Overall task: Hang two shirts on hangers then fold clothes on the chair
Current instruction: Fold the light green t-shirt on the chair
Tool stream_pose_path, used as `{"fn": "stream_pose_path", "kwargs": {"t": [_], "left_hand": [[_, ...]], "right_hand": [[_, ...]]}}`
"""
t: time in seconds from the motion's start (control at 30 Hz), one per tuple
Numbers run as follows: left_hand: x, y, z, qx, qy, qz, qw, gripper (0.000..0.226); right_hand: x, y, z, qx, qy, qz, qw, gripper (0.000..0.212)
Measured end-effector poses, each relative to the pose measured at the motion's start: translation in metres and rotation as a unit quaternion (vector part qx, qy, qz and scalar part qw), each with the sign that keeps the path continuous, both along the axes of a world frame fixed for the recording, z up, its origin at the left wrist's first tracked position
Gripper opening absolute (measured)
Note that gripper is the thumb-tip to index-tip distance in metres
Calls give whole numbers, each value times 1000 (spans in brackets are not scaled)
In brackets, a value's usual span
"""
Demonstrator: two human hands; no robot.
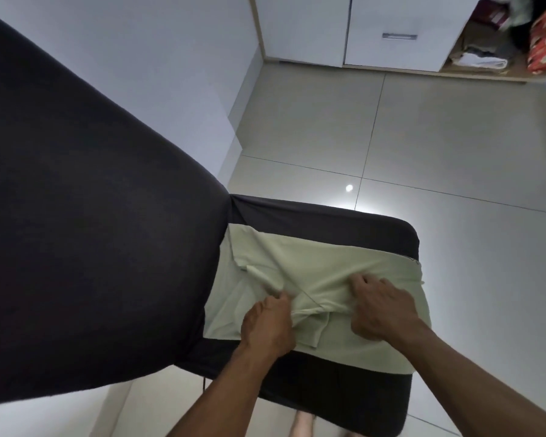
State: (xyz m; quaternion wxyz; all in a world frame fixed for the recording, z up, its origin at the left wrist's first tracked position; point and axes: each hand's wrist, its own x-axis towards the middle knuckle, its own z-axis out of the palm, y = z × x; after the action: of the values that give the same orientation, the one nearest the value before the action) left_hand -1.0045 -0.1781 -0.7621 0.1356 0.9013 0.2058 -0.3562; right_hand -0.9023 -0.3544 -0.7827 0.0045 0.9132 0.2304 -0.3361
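looming closest and biggest, dark-covered chair (85,234), backrest filling the left, seat stretching right. lying flat across that seat, pale green garment (325,272), partly folded, one edge hanging off the right side of the seat and layers bunching at the middle. reaching in from below, left hand (267,323) curling fingers around a gathered ridge of cloth near the centre, thumb side pinching it. pressing down just beside it, right hand (382,310), knuckles bent, fingertips tucking into the same ridge; hard to tell whether gripping or only pinning. judging the step as tidying a fold in progress. doing it well probably means pulling the bunched ridge taut between both hands, smoothing outward toward the seat edges before turning the next fold, keeping edges lined up and the overhang from slipping floorward. sitting far off, white wardrobe (344,29), stacked clothes (476,56) on its open shelf, tiled floor (423,137) between.
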Motion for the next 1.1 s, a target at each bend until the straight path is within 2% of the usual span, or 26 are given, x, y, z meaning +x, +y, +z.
{"fn": "stream_pose_path", "kwargs": {"t": [0.07,0.13,0.17,0.2,0.23,0.3,0.33,0.37,0.43,0.57,0.77,0.87,0.93,1.0,1.1], "left_hand": [[6,11,3,-45,59,16,997,51],[13,23,8,-94,125,71,985,63],[18,30,11,-106,123,102,981,70],[25,38,13,-94,85,123,984,70],[33,49,13,-57,20,137,989,61],[53,72,8,35,-118,149,981,34],[64,84,6,59,-155,150,975,31],[74,96,3,73,-160,138,975,36],[92,115,-8,94,-110,101,984,50],[108,125,-23,138,-71,110,982,37],[109,119,-30,167,-74,145,972,34],[103,114,-21,163,-103,138,972,50],[95,101,-14,165,-166,100,967,46],[86,79,-10,112,-242,39,963,31],[74,33,-16,0,-266,-37,963,23]], "right_hand": [[8,6,3,-23,22,19,999,53],[16,13,6,-50,44,35,997,49],[20,17,8,-52,47,34,997,45],[24,22,9,-43,38,26,998,41],[28,27,8,-18,5,12,1000,36],[39,33,2,47,-108,-5,993,33],[47,34,-2,68,-148,-11,987,35],[55,34,-7,77,-162,-19,984,37],[72,32,-17,80,-136,-26,987,35],[90,26,-24,64,-110,14,992,2],[85,25,-23,60,-115,-29,991,17],[75,24,-23,134,-139,-62,979,26],[63,14,-18,190,-150,-67,968,24],[44,-4,-13,228,-143,-47,962,23],[9,-38,-10,202,-114,19,973,39]]}}
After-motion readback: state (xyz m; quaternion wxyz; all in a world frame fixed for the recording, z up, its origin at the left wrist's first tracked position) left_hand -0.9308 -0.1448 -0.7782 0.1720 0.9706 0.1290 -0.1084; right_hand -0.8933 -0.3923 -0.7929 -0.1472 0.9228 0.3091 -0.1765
